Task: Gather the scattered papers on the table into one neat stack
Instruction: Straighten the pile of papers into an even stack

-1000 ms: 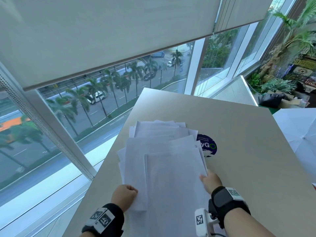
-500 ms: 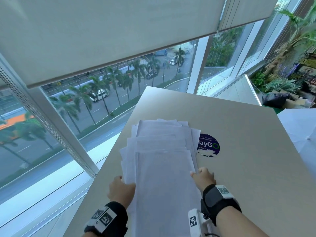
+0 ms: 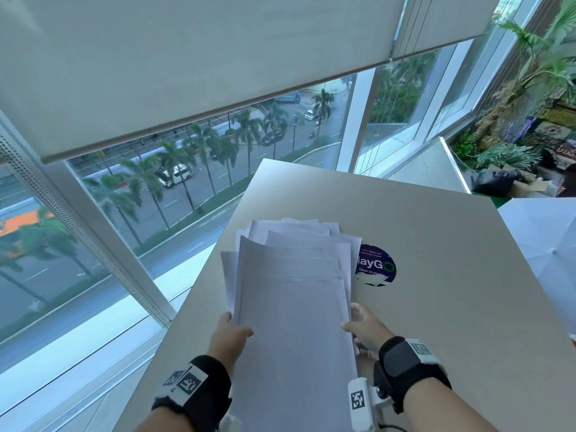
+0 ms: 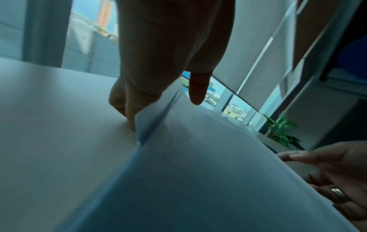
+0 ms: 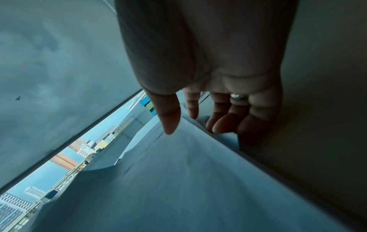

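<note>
Papers (image 3: pixel 293 307) lie in a loose, fanned pile on the beige bench (image 3: pixel 452 275), their far ends splayed at slightly different angles and several corners poking out past the top sheet. The near part of the pile is raised off the surface — the left wrist view shows the sheets' edge (image 4: pixel 151 125) lifted and bowed.

The left hand (image 3: pixel 229 336) grips the pile's left edge, thumb lying on the top sheet and fingers tucked under it. The right hand (image 3: pixel 364 327) holds the opposite edge the same way: thumb (image 5: pixel 168 116) on top, fingers (image 5: pixel 224 124) curled beneath the sheets, a ring (image 5: pixel 238 96) on one of them. Both wrists carry black bands with printed square markers.

Just right of the papers, a round dark-blue sticker (image 3: pixel 375 266) is stuck to the bench, its left part hidden by the sheets. Beyond the bench's far edge a large window (image 3: pixel 187 182) with a half-lowered roller blind (image 3: pixel 202 57) looks down on a palm-lined road with cars. A white umbrella (image 3: pixel 542 244) shows at the right edge, with potted greenery (image 3: pixel 530 73) behind it.
</note>
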`<state>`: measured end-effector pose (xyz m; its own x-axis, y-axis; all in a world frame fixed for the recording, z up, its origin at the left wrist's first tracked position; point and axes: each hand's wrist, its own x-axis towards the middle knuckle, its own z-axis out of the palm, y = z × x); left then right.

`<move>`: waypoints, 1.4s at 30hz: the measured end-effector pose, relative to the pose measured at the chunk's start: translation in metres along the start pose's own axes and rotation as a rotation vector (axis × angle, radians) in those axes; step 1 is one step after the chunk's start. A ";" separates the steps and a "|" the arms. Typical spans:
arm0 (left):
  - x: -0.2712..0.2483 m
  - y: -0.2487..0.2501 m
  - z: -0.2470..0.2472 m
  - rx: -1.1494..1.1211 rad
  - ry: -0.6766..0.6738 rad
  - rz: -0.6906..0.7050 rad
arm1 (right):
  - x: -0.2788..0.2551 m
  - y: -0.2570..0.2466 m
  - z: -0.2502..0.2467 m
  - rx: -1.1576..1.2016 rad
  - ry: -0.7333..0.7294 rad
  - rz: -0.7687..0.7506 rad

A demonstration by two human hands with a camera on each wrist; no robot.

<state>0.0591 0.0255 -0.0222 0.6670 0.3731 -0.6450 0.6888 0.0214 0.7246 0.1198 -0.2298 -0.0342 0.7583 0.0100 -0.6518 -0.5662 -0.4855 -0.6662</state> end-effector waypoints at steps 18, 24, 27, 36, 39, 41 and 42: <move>0.024 -0.002 -0.014 -0.122 0.168 0.042 | 0.005 -0.013 0.011 0.002 0.184 0.053; 0.030 0.005 -0.017 -0.119 0.182 0.042 | 0.009 -0.017 0.015 -0.001 0.213 0.088; 0.032 0.006 -0.019 -0.123 0.186 0.035 | 0.010 -0.024 0.016 0.017 0.178 0.106; 0.043 0.013 -0.016 -0.058 0.158 0.001 | 0.007 -0.045 0.019 0.083 0.142 0.175; 0.040 0.020 -0.014 -0.129 0.145 -0.026 | 0.017 -0.043 0.021 0.070 0.258 0.167; 0.040 0.022 -0.012 -0.164 0.132 -0.040 | 0.016 -0.046 0.019 0.092 0.246 0.199; 0.041 0.022 -0.011 -0.161 0.127 -0.039 | 0.017 -0.046 0.018 0.126 0.231 0.208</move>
<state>0.0986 0.0517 -0.0298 0.5925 0.4825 -0.6451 0.6525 0.1823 0.7355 0.1528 -0.1915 -0.0212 0.6670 -0.2832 -0.6891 -0.7414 -0.3442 -0.5761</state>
